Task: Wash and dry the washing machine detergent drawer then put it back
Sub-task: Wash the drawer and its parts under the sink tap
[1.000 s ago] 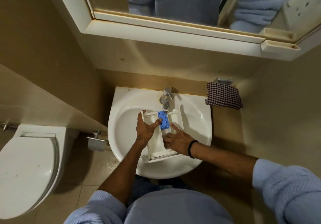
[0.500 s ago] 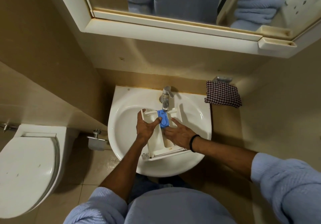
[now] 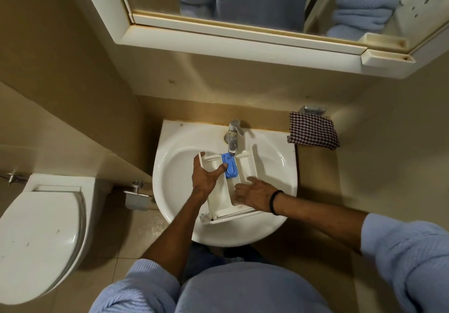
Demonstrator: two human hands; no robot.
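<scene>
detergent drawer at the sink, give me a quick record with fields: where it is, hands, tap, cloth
drawer: white detergent drawer lying in the sink, its far end under the tap
insert: blue insert in the middle compartment
left hand: grips the drawer's left wall, thumb on the blue insert
right hand: spread open in the right compartment
tap: water running onto the drawer
cloth: checked cloth hanging right of the sink
</scene>
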